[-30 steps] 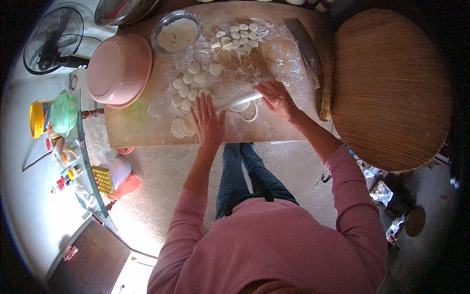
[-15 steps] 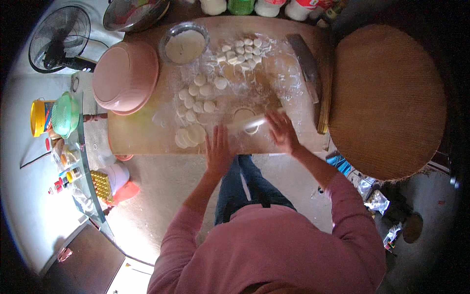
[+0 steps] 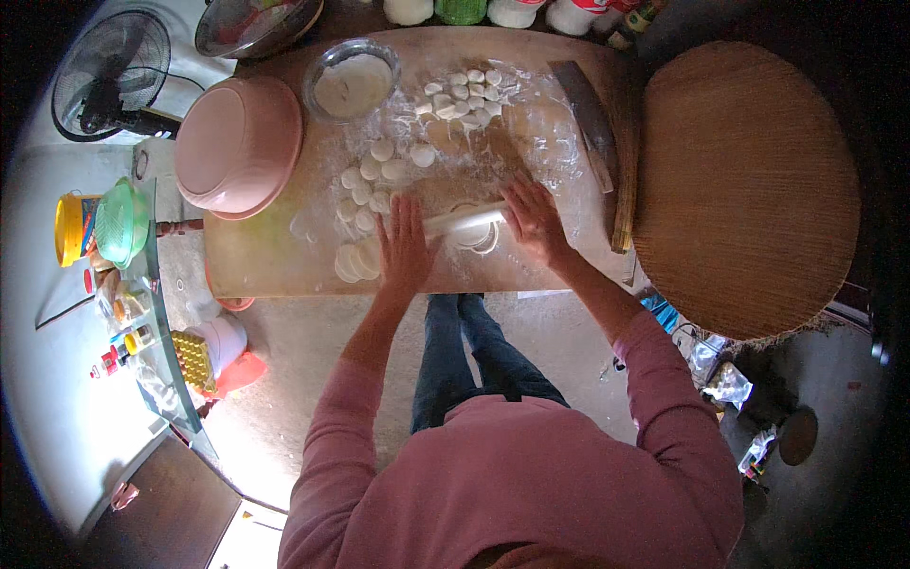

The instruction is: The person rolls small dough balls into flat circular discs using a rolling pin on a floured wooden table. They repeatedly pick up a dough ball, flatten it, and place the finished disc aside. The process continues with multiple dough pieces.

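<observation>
The rolling pin (image 3: 466,217) lies aslant over a thin dough round (image 3: 482,237), near the front edge of the wooden board (image 3: 284,266). At the pin's left end the left hand (image 3: 406,245) lies flat, palm down, its fingers straight and slightly spread. At its right end the right hand (image 3: 534,218) rests with fingers extended; whether they curl around the wood I cannot tell.

To the right of the pin, past the right hand, a stretch of floured board reaches to a dark flat blade (image 3: 583,109) and, beyond it, a large round woven mat (image 3: 749,190). Left of the pin there is less room: overlapping rolled rounds (image 3: 349,264) sit just beside the left hand, with small dough discs (image 3: 381,150) farther off. Well beyond the pin are cut dough lumps (image 3: 466,95), a bowl of flour (image 3: 352,85) and an upturned pink basin (image 3: 237,142).

Both pin tips are hidden under the hands, and the pin covers part of the round beneath it. Farthest from the pin, the jars (image 3: 517,11) and a metal pan (image 3: 258,33) are cut off by the upper border.
</observation>
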{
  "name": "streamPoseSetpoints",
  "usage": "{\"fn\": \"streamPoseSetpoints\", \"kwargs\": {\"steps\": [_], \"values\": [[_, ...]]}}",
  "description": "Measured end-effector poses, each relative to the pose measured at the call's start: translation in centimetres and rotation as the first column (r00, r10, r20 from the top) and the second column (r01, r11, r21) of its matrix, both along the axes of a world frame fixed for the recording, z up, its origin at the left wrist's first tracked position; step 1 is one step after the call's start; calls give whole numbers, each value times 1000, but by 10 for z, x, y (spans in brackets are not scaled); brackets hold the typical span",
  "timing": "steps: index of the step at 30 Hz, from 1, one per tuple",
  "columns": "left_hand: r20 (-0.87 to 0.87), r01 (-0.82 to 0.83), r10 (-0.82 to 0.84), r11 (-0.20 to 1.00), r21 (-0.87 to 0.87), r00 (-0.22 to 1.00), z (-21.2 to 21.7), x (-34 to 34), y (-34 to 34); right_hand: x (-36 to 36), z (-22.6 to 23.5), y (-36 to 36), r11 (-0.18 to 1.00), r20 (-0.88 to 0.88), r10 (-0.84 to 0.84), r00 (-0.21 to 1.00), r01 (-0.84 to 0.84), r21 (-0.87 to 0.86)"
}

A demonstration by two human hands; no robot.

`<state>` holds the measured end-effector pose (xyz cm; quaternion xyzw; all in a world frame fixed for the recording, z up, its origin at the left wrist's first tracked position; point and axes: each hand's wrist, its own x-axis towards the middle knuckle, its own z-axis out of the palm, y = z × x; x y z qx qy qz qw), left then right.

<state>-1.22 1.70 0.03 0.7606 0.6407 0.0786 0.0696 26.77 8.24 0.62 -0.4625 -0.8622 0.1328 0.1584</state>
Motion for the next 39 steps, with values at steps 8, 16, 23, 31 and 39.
{"fn": "streamPoseSetpoints", "kwargs": {"steps": [8, 16, 23, 31, 39], "values": [[78, 32, -24, 993, -109, 997, 13, 3, -46, 18, 6, -52, 994, -26, 72, 997, -70, 84], [590, -423, 273, 897, 130, 760, 2, 26, 3, 24, 9, -17, 994, -294, -102, 950, 107, -2], [501, -259, 213, 965, 24, 839, -2, 73, 27, 47, -8, -62, 889, -288, -453, 844, 402, -221], [578, -281, 234, 960, -9, 782, -21, 68, 21, 26, -8, -75, 809, -354, -574, 738, 446, -383], [631, -616, 422, 779, 115, 651, 4, -26, -28, 50, -30, -72, 897, -271, -437, 858, 439, -58]]}}
